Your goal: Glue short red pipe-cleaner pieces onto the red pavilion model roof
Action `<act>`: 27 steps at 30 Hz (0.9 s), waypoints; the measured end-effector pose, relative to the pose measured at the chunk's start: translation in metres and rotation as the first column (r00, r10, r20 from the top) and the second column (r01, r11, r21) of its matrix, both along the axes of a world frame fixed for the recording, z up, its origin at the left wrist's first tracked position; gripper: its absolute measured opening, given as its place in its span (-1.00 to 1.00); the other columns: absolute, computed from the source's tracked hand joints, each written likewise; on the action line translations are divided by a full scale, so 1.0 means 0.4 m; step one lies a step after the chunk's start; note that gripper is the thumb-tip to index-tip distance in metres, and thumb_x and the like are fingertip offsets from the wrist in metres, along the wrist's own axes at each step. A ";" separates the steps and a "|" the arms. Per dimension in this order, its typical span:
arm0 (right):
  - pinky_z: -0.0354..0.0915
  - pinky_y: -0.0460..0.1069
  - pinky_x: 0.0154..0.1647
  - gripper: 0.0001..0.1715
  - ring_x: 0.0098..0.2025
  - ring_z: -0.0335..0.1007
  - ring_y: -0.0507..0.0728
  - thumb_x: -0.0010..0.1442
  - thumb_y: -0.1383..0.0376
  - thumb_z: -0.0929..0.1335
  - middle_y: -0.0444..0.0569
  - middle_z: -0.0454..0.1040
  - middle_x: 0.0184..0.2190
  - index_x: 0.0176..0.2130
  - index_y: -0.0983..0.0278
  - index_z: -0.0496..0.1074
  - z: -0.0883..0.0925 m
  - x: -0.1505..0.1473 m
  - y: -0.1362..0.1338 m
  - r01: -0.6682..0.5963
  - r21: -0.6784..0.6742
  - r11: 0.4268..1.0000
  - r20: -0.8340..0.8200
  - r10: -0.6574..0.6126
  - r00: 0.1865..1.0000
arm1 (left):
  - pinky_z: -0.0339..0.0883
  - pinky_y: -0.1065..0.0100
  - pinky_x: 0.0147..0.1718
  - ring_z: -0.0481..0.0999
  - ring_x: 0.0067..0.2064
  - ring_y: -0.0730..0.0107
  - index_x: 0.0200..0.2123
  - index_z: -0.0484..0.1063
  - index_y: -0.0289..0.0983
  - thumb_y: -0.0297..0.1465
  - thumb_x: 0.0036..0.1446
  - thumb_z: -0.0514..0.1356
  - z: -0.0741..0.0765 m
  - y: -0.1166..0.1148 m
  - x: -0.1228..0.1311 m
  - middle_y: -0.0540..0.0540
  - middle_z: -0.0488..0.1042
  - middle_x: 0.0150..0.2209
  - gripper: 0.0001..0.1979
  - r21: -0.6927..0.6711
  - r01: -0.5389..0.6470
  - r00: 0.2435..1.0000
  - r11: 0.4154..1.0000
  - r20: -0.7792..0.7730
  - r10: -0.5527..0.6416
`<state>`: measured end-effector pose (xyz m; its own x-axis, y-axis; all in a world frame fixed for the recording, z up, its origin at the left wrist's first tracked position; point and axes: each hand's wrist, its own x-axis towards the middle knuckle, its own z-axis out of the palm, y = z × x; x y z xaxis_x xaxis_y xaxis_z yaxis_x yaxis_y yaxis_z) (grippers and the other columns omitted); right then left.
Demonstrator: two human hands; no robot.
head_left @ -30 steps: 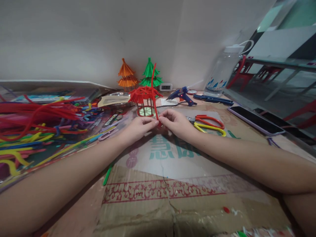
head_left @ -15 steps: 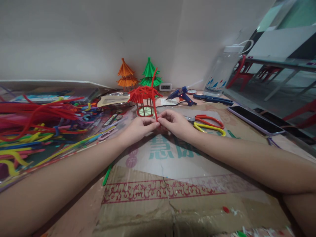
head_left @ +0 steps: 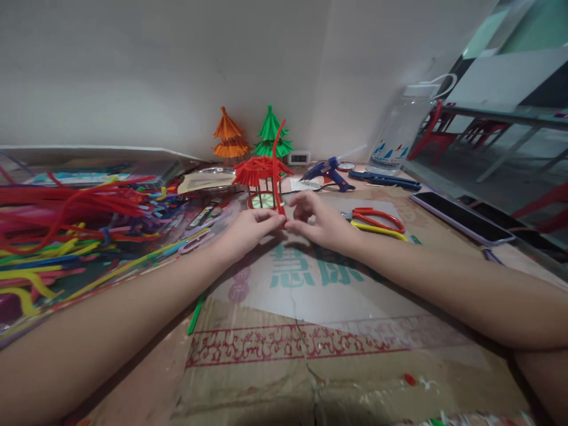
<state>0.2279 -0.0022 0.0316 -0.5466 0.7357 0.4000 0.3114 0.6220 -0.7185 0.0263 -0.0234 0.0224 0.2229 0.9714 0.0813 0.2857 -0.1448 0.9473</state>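
Note:
My left hand [head_left: 257, 229] pinches the lower end of a red pipe cleaner [head_left: 276, 160], which stands nearly upright and curves a little at its top. My right hand [head_left: 317, 222] is just to the right, thumb and fingers apart, with its thumb tip close to the pinched end. Whether that thumb touches it I cannot tell. Right behind the hands is a small red pavilion [head_left: 255, 171] with a fringed roof, thin brown posts and a round pale green base. Behind it, an orange pavilion [head_left: 229, 133] and a green pavilion [head_left: 270, 130] stand by the wall.
Many coloured pipe cleaners [head_left: 89, 219] are heaped at left. A blue glue gun [head_left: 327, 171], red-and-yellow-handled scissors [head_left: 377, 220], a phone [head_left: 459, 216] and a clear bottle [head_left: 397, 130] are at right. A small digital clock [head_left: 299, 157] sits by the wall. Printed cardboard [head_left: 337, 343] covers the tabletop.
My right thumb and fingers have spread apart, letting go of the red pipe cleaner's lower end. My left hand still pinches it in nearly the same place.

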 end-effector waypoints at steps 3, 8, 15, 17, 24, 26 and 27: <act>0.20 0.00 -0.33 -0.51 -0.36 0.37 0.10 0.10 0.11 0.49 -0.12 0.42 -0.36 -0.10 0.21 0.25 0.001 0.016 0.004 0.009 0.218 0.976 0.181 -0.049 0.982 | 0.24 0.39 -0.42 0.45 -0.40 0.42 -0.37 0.55 -0.29 -0.10 0.07 0.27 0.002 0.000 0.002 -0.08 0.57 -0.38 -0.66 -0.024 -0.009 1.000 1.000 -0.010 0.009; 0.12 -0.02 -0.38 -0.60 -0.37 0.35 0.11 0.17 0.05 0.43 -0.10 0.45 -0.34 -0.14 0.19 0.27 -0.013 0.008 0.001 0.057 0.303 0.951 0.286 -0.148 0.947 | 0.20 0.41 -0.45 0.40 -0.45 0.44 -0.41 0.55 -0.28 -0.13 0.08 0.26 0.022 -0.014 0.016 -0.03 0.54 -0.46 -0.69 0.003 0.007 0.996 1.000 -0.086 -0.006; 0.11 -0.03 -0.42 -0.61 -0.42 0.32 0.08 0.17 0.07 0.43 -0.10 0.46 -0.36 -0.13 0.20 0.28 -0.019 0.008 -0.001 0.088 0.252 0.964 0.268 -0.157 0.951 | 0.28 0.37 -0.31 0.45 -0.38 0.39 -0.38 0.57 -0.27 -0.18 0.14 0.21 0.025 -0.027 0.020 -0.03 0.58 -0.40 -0.72 0.128 0.089 0.980 0.988 -0.190 -0.064; 0.17 -0.03 -0.40 -0.55 -0.39 0.34 0.08 0.13 0.08 0.45 -0.11 0.45 -0.36 -0.10 0.21 0.28 -0.017 0.009 0.004 0.052 0.167 0.985 0.201 -0.085 0.976 | 0.28 0.37 -0.31 0.46 -0.37 0.38 -0.38 0.57 -0.27 -0.18 0.17 0.19 0.023 -0.027 0.019 -0.03 0.58 -0.40 -0.71 0.159 0.090 0.978 0.983 -0.199 -0.057; 0.31 -0.02 -0.34 -0.79 -0.37 0.43 0.08 0.20 0.20 0.37 -0.09 0.55 -0.40 -0.23 0.27 0.52 -0.003 -0.001 0.012 0.073 -0.164 0.984 -0.037 -0.081 0.996 | 0.29 0.37 -0.31 0.49 -0.35 0.36 -0.36 0.57 -0.29 -0.22 0.18 0.19 0.028 -0.032 0.020 -0.06 0.60 -0.38 -0.73 0.228 0.029 0.973 0.973 -0.229 0.025; 0.33 -0.01 -0.34 -0.81 -0.36 0.46 0.09 0.17 0.21 0.40 -0.09 0.58 -0.41 -0.28 0.26 0.57 0.003 -0.005 0.003 0.103 -0.205 0.973 -0.040 -0.114 0.993 | 0.29 0.37 -0.31 0.50 -0.34 0.35 -0.36 0.57 -0.29 -0.23 0.19 0.17 0.026 -0.034 0.020 -0.05 0.60 -0.39 -0.73 0.259 0.049 0.967 0.965 -0.255 0.019; 0.33 -0.01 -0.33 -0.82 -0.35 0.47 0.10 0.15 0.21 0.41 -0.08 0.59 -0.40 -0.29 0.25 0.59 0.006 -0.006 -0.002 0.110 -0.219 0.969 -0.051 -0.124 0.991 | 0.29 0.37 -0.31 0.50 -0.34 0.35 -0.36 0.58 -0.29 -0.23 0.19 0.17 0.024 -0.036 0.020 -0.05 0.59 -0.39 -0.72 0.266 0.060 0.964 0.962 -0.267 0.014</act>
<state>0.2253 -0.0032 0.0339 -0.4303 0.8655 0.2564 0.3219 0.4125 -0.8522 0.0345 -0.0376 0.0321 0.2938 0.9156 0.2744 0.5137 -0.3934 0.7625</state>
